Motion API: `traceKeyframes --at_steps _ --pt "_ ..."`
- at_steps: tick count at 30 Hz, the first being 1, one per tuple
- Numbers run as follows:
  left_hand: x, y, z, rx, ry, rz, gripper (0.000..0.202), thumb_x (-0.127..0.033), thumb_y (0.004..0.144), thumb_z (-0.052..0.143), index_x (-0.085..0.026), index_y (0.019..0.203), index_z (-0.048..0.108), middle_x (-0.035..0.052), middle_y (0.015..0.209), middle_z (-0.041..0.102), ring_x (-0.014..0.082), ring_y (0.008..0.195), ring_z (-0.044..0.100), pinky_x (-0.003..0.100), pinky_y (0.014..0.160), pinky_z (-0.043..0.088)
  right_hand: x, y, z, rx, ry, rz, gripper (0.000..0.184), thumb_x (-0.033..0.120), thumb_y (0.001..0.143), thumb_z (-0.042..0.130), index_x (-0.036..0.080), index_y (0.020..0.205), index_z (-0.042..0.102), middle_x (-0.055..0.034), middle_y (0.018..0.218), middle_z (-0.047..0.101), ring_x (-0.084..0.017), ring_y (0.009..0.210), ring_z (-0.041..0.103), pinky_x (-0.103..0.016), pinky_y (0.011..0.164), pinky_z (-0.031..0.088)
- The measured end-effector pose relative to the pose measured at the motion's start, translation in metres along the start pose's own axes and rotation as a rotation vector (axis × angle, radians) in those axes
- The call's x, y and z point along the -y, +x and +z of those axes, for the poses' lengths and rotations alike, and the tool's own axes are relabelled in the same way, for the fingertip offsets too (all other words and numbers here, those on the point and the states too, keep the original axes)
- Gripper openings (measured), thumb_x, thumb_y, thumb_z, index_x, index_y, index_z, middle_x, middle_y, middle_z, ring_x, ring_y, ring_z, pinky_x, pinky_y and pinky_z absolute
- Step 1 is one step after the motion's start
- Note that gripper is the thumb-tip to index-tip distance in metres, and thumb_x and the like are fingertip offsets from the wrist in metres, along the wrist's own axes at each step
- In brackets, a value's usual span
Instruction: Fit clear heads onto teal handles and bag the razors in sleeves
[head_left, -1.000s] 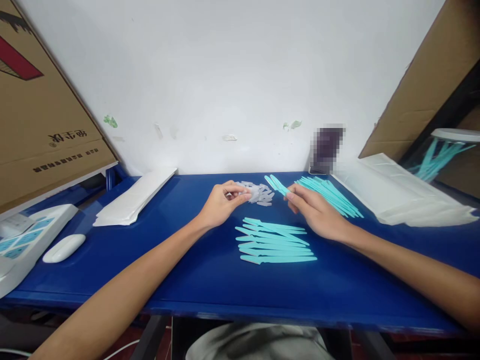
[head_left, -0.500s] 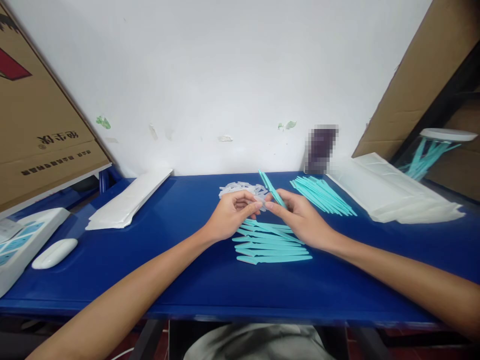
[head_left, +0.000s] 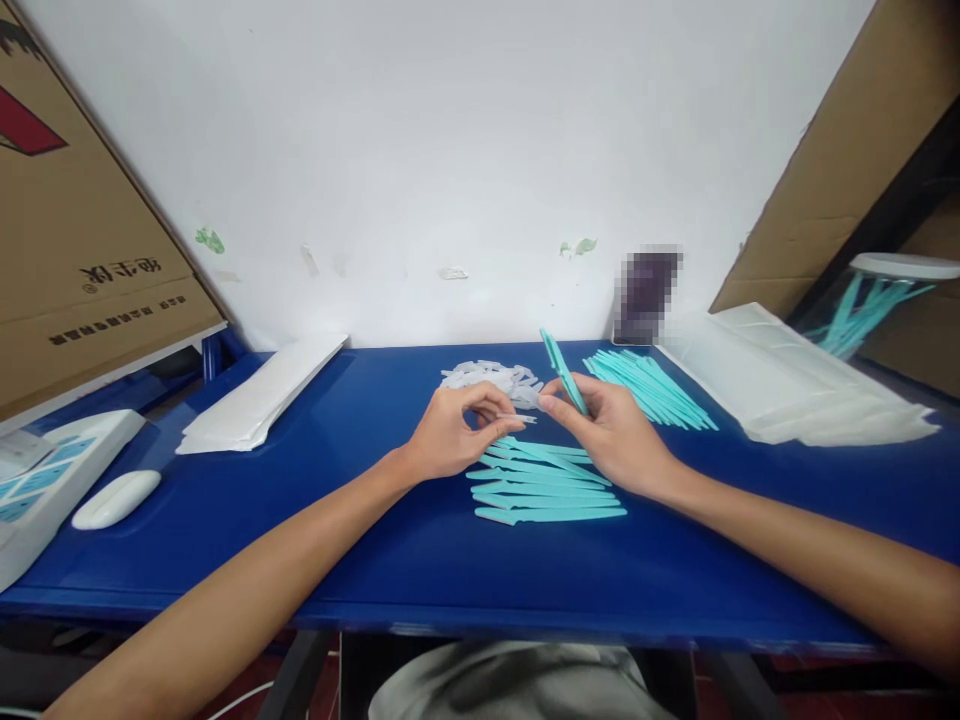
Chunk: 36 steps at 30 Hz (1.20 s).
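Observation:
My left hand [head_left: 461, 432] pinches a small translucent plastic cap [head_left: 517, 418] between thumb and fingertips. My right hand [head_left: 611, 430] is closed round a few turquoise eyebrow razors [head_left: 561, 365] that point up and to the left. Its thumb and fingertip meet near the cap pile, and I cannot tell whether they also hold a cap. Behind the hands lies a heap of translucent caps [head_left: 491, 376]. Below them a row of turquoise razors [head_left: 544, 498] lies flat on the blue table [head_left: 405, 560]. A denser pile of turquoise razors [head_left: 649, 388] is just beyond my right hand.
White flat sleeves [head_left: 262, 395] lie at the left, beside a white mouse [head_left: 116, 500] and a white tray-like device [head_left: 67, 480]. On the right are pale padded sheets [head_left: 795, 380], a blurred-out dark object [head_left: 645, 295] and a clear lidded jar of razors [head_left: 870, 305]. Cardboard [head_left: 97, 200] stands at the left.
My hands, close together before, have moved apart. The right one has shifted slightly right with its razors, and the cap now shows in my left fingertips.

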<state>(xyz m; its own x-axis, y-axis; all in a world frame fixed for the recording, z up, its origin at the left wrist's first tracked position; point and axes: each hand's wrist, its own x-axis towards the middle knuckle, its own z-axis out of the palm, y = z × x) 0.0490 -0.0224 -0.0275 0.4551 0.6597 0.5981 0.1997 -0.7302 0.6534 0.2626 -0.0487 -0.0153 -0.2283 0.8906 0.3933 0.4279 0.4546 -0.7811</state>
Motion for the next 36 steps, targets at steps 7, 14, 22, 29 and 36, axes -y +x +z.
traceKeyframes --at_steps 7,14,22,29,36 --pt "-0.001 0.001 0.007 -0.021 0.06 -0.102 0.024 -0.036 0.082 0.078 -0.015 0.082 0.067 0.0005 0.066 0.068 0.0086 0.052 0.058 0.02 0.052 0.047 -0.006 -0.002 0.001 0.069 -0.021 0.017 0.033 0.05 0.092 0.057 0.018 0.087 0.066 0.0045 0.063 0.045 -0.011 0.054 0.031 -0.026 0.052 0.028" --pt "0.003 -0.005 0.007 0.025 0.039 -0.174 0.027 -0.041 0.086 0.073 -0.017 0.092 0.061 -0.0027 0.062 0.067 0.0076 0.041 0.057 0.018 0.042 0.042 -0.009 -0.001 0.0 0.118 -0.02 0.024 0.031 0.048 0.092 0.057 0.019 0.083 0.065 0.0051 0.061 0.041 -0.011 0.053 0.031 -0.026 0.051 0.026" --pt "0.001 0.0 0.003 0.069 0.076 -0.048 0.027 -0.033 0.092 0.067 -0.017 0.113 0.07 0.0086 0.1 0.075 0.014 0.072 0.071 0.021 0.058 0.054 -0.008 -0.002 0.0 0.151 -0.032 0.014 0.033 0.05 0.093 0.056 0.019 0.085 0.065 0.0054 0.062 0.043 -0.011 0.055 0.033 -0.026 0.052 0.027" --pt "0.012 0.003 -0.006 -0.076 -0.083 -0.261 0.03 -0.038 0.078 0.08 -0.013 0.095 0.076 0.009 0.087 0.076 0.0174 0.069 0.07 0.027 0.062 0.057 -0.019 0.002 -0.02 0.189 -0.381 -0.155 0.046 0.051 0.104 0.031 0.021 0.103 0.066 -0.0041 0.086 0.067 -0.02 0.075 0.059 -0.031 0.067 0.039" --pt "0.022 0.004 -0.012 -0.141 -0.243 -0.327 0.032 -0.034 0.071 0.086 -0.012 0.09 0.073 0.0065 0.084 0.075 0.0172 0.073 0.071 0.027 0.068 0.058 -0.034 0.005 -0.029 0.167 -0.66 -0.168 0.046 0.05 0.103 0.03 0.025 0.107 0.068 -0.0091 0.098 0.071 -0.026 0.089 0.064 -0.033 0.069 0.041"
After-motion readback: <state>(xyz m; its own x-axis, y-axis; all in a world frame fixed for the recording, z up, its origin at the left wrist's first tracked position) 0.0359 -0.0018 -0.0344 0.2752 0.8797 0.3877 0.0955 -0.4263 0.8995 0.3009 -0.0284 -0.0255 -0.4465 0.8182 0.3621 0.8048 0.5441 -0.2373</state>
